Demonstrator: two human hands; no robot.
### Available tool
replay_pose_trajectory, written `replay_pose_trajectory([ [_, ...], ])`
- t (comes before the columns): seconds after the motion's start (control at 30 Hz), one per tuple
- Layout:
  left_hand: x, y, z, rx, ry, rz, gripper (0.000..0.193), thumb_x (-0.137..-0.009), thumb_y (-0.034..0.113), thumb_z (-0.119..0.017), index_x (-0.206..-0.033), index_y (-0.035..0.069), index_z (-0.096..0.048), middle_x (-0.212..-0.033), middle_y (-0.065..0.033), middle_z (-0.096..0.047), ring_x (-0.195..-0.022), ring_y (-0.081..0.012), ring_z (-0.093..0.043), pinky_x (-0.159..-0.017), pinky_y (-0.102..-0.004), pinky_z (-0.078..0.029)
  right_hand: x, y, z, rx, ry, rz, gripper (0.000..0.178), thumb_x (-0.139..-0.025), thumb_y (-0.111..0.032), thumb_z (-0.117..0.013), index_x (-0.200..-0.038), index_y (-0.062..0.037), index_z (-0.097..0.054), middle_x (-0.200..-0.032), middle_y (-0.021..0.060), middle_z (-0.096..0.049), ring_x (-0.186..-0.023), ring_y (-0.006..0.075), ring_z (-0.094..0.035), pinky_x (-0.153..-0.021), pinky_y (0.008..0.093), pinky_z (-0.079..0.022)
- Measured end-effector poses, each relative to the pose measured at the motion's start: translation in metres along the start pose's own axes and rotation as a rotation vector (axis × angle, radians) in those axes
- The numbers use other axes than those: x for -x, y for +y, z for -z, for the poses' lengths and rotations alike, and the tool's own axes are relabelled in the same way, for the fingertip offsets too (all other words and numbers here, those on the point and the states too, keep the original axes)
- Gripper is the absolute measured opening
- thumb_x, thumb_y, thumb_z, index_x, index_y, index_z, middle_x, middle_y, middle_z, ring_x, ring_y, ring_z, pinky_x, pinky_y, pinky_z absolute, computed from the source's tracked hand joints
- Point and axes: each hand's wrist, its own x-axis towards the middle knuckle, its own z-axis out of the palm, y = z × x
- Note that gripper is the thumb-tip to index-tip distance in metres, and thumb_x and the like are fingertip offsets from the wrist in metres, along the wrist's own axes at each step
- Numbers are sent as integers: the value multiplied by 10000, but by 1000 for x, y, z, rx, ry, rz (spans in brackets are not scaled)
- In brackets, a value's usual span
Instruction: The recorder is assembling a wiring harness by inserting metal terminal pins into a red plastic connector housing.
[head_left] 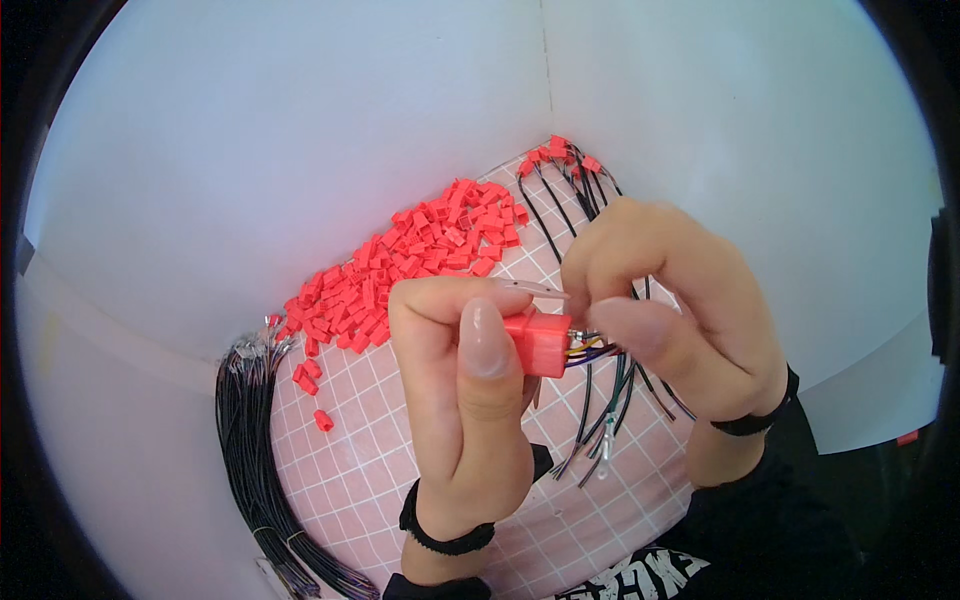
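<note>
Between the thumb and fingers of my left hand is a red plastic connector housing, held at the middle of the picture. Several thin coloured wires, among them yellow and blue ones, run from its right end toward my right hand. My right thumb and forefinger pinch these wires close to the housing. Metal terminals show at the housing's opening; how deep each one sits I cannot tell. Below my right hand, black cables with stripped ends hang or lie over the cloth.
A heap of loose red housings lies along the back left on a pink checked cloth. A thick bundle of black cables stretches along the left edge. Cables with red housings fitted lie in the far corner. White panels rise behind.
</note>
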Motion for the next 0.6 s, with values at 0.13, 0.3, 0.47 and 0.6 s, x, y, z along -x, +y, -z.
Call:
replay_pose_trajectory([
  [0.13,2,2,-4,-172,28,2,346,-885,373,-336,-900,33,-399,-798,-65,-464,-613,-86,-455,-480,-179,-372,-1,5,-1,-26,13,-42,99,-744,-78,-536,-722,-26,-454,-774,92,-430,-681,153,-424,-647,252,-339],
  [0.3,2,1,-8,-343,122,-146,327,-889,351,-329,-893,34,-406,-758,-45,-455,-578,-50,-404,-455,-152,-298,-3,9,-5,-8,83,-30,120,-733,-99,-558,-713,-44,-453,-816,74,-360,-715,145,-403,-654,254,-331],
  [0.47,7,5,-5,-186,93,-71,161,-882,132,-375,-947,-15,-363,-840,-75,-470,-664,-70,-439,-602,-190,-367,-6,11,-2,274,26,144,194,-683,-200,-642,-651,-74,-498,-837,67,-356,-735,154,-384,-674,244,-318],
  [0.6,8,12,-3,-111,64,34,162,-889,153,-370,-937,0,-353,-755,-47,-472,-572,-45,-395,-521,-174,-342,-4,17,-7,117,39,139,208,-662,-225,-661,-629,-79,-515,-843,67,-354,-754,165,-379,-689,255,-317],
])
